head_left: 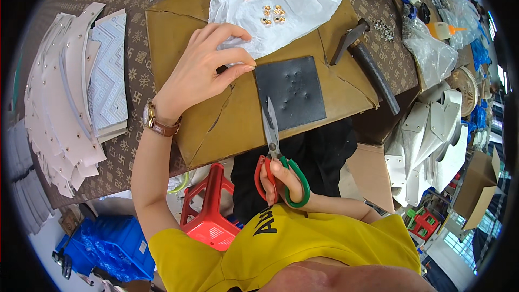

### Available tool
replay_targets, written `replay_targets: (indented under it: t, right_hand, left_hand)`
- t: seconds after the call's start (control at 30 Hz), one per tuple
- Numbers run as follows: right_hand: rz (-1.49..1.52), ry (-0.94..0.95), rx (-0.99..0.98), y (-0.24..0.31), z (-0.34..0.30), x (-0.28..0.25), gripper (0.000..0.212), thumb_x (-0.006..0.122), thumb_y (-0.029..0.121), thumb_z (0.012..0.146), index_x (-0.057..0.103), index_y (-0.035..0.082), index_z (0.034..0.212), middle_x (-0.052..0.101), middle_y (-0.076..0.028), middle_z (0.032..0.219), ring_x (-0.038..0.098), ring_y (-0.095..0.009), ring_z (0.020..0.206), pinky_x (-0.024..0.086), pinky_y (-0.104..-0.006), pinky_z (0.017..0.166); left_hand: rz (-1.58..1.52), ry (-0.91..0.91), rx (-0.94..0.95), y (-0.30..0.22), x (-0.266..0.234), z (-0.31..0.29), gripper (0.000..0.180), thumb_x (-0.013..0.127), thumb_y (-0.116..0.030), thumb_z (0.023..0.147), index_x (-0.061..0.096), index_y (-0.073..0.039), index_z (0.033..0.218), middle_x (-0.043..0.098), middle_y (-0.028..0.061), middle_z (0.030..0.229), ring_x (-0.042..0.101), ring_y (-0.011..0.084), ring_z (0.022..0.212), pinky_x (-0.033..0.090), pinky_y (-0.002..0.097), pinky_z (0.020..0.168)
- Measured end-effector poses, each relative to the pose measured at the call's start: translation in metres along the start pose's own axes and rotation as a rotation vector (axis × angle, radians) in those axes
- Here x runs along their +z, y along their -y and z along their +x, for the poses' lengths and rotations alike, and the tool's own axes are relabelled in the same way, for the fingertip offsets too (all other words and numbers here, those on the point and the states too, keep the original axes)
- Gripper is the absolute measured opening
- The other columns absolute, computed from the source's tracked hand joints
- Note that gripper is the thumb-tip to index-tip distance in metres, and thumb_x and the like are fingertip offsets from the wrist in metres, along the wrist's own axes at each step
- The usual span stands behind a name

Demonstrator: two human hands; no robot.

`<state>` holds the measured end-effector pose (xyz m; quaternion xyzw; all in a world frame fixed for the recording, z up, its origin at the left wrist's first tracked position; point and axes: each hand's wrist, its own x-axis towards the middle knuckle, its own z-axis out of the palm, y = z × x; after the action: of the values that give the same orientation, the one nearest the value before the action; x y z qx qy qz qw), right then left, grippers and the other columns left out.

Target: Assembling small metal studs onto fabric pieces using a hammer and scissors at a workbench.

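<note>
My right hand (286, 179) grips a pair of scissors (272, 124) with one red and one green handle. Their blades point away from me, parted a little, with the tips over the edge of a black square pad (296, 89). Dents mark the pad's surface. My left hand (208, 59) is at the pad's far left corner, thumb and forefinger closed in a pinch. Whatever sits between those fingertips is too small to make out. Just beyond lies crumpled white paper (303, 0) bearing small gold-coloured metal fittings (273, 14).
A brown-covered board (189, 124) supports the pad. To its right lies a hammer (373, 73) with a black handle. Stacked pale strips with studs (62, 97) stand at the left, white pieces (427, 140) at the right. A red stool (211, 211) is below the table edge.
</note>
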<state>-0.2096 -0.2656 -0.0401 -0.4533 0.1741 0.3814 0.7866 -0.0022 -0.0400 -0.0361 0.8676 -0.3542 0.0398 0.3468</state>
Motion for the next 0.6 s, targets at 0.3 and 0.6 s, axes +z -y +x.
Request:
replay_targets:
  t: [0.3,0.6]
  right_hand:
    - [-0.07,0.01,0.072,0.012,0.008,-0.012,0.051,0.056,0.049,0.106,0.054,0.004,0.083,0.053,-0.006,0.057,0.057,-0.015,0.047,0.048,-0.0264,0.046]
    - [-0.002,-0.031,0.07,0.017,0.011,0.003,0.05,0.056,0.048,0.106,0.055,0.003,0.085,0.054,-0.007,0.057,0.055,-0.015,0.045,0.048,-0.0266,0.047]
  left_hand:
    - [-0.006,-0.008,0.004,0.0,0.0,0.0,0.005,0.077,-0.016,0.09,0.075,-0.011,0.092,0.064,0.0032,0.129,0.055,0.0288,0.123,0.04,0.0411,0.109]
    - [0.001,-0.02,0.023,0.001,0.001,-0.001,0.007,0.078,-0.018,0.089,0.076,-0.012,0.093,0.065,0.0022,0.127,0.056,0.0274,0.121,0.04,0.0416,0.108]
